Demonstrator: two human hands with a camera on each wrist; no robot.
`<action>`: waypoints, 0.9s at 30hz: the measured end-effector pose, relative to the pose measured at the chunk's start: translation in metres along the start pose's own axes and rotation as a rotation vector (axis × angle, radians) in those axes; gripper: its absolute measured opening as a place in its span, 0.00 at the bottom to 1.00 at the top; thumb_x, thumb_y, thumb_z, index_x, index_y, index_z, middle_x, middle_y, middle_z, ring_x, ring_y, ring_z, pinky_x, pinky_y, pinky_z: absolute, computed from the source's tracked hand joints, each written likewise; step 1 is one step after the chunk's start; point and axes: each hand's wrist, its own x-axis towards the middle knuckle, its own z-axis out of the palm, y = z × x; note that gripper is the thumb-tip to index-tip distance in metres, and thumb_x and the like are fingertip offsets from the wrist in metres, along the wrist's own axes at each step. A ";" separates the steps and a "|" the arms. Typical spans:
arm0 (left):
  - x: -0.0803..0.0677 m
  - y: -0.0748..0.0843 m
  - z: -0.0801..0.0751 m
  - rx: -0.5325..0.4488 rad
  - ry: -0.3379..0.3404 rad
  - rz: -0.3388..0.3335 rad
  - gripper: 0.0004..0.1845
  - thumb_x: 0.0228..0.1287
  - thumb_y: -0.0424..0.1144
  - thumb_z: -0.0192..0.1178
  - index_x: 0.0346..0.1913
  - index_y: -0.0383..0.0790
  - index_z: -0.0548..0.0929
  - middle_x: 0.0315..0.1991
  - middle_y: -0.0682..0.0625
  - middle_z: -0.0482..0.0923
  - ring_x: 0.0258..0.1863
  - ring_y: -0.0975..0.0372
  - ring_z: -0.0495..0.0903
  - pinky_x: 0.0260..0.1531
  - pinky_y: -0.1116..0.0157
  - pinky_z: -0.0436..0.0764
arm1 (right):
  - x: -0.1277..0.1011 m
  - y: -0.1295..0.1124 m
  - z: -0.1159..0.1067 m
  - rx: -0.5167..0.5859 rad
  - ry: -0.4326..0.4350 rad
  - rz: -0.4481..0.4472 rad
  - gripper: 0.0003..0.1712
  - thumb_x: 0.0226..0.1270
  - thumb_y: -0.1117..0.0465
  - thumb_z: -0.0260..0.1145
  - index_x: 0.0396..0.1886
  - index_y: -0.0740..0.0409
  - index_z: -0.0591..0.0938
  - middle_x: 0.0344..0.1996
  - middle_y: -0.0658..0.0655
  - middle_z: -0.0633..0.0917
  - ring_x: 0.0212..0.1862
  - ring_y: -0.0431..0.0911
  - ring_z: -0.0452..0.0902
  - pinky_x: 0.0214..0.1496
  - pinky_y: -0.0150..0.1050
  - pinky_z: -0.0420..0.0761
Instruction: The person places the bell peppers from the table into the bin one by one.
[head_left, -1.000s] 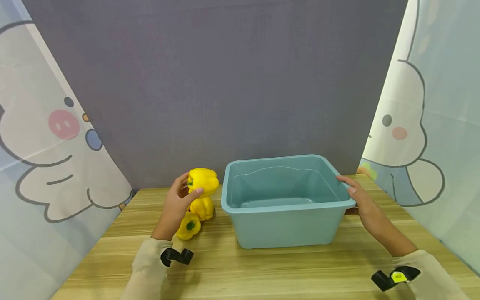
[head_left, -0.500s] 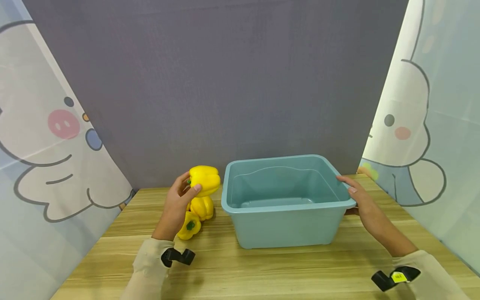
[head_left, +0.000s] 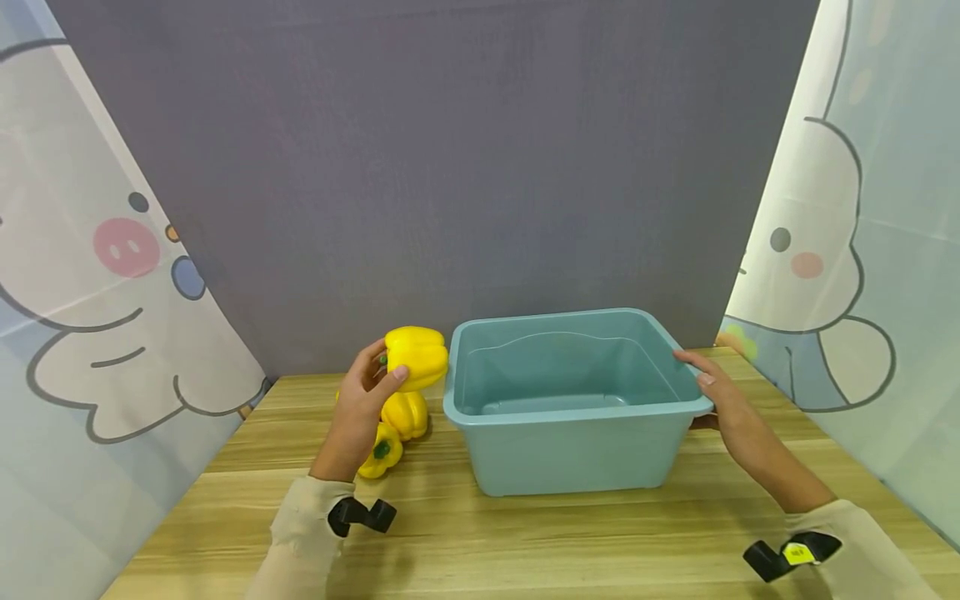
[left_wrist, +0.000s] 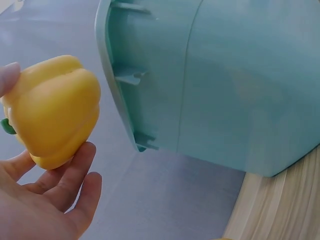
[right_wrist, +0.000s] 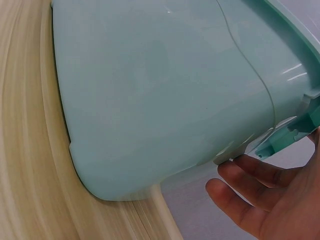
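Observation:
My left hand (head_left: pixel 365 398) holds a yellow bell pepper (head_left: pixel 417 357) in the air, just left of the rim of a teal plastic tub (head_left: pixel 570 467). In the left wrist view the pepper (left_wrist: pixel 55 110) sits between thumb and fingers, close to the tub's outer wall (left_wrist: pixel 240 85). Two more yellow peppers (head_left: pixel 397 425) lie on the wooden table (head_left: pixel 525 542) under that hand. My right hand (head_left: pixel 716 392) grips the tub's right rim, thumb on top and fingers beneath the lip. The right wrist view shows fingers (right_wrist: pixel 260 175) under the rim (right_wrist: pixel 300 120). The tub looks empty.
A grey backdrop stands behind the table, with cartoon-printed curtains on the left (head_left: pixel 112 292) and right (head_left: pixel 847 275). Bare table stretches in front of the tub to the near edge.
My left hand has carried the pepper up and to the right, closer to the tub's left rim. The right hand and the tub have stayed put.

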 end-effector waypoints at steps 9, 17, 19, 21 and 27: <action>-0.003 0.001 0.008 -0.023 -0.035 0.033 0.31 0.74 0.41 0.59 0.74 0.41 0.61 0.67 0.44 0.68 0.66 0.53 0.70 0.58 0.69 0.74 | 0.002 -0.002 0.002 -0.006 0.004 0.009 0.29 0.85 0.52 0.33 0.78 0.56 0.57 0.69 0.63 0.60 0.50 0.39 0.73 0.37 0.42 0.82; 0.000 0.004 0.013 -0.002 -0.050 0.022 0.32 0.74 0.44 0.59 0.75 0.43 0.61 0.68 0.46 0.67 0.65 0.54 0.70 0.60 0.66 0.73 | 0.000 0.001 0.003 0.003 0.021 0.018 0.28 0.85 0.53 0.34 0.78 0.56 0.58 0.68 0.56 0.61 0.49 0.38 0.73 0.36 0.42 0.81; 0.004 0.006 0.016 0.012 -0.071 0.027 0.33 0.73 0.46 0.60 0.76 0.45 0.61 0.69 0.47 0.66 0.67 0.55 0.69 0.62 0.63 0.72 | 0.000 0.001 0.003 0.008 0.024 0.019 0.28 0.85 0.53 0.34 0.78 0.55 0.58 0.68 0.54 0.61 0.50 0.37 0.73 0.37 0.41 0.81; 0.008 0.010 0.019 0.038 -0.093 0.035 0.34 0.73 0.48 0.61 0.76 0.46 0.61 0.69 0.48 0.66 0.67 0.56 0.69 0.64 0.59 0.71 | -0.001 0.001 0.002 0.013 0.024 0.019 0.28 0.85 0.53 0.33 0.78 0.54 0.58 0.67 0.52 0.61 0.49 0.36 0.73 0.37 0.41 0.81; 0.018 0.022 0.024 0.115 -0.162 0.029 0.35 0.70 0.53 0.62 0.76 0.51 0.62 0.70 0.51 0.65 0.65 0.56 0.71 0.64 0.51 0.70 | -0.001 0.001 0.001 0.015 0.024 0.016 0.28 0.85 0.53 0.34 0.78 0.54 0.58 0.67 0.52 0.62 0.49 0.37 0.73 0.37 0.42 0.82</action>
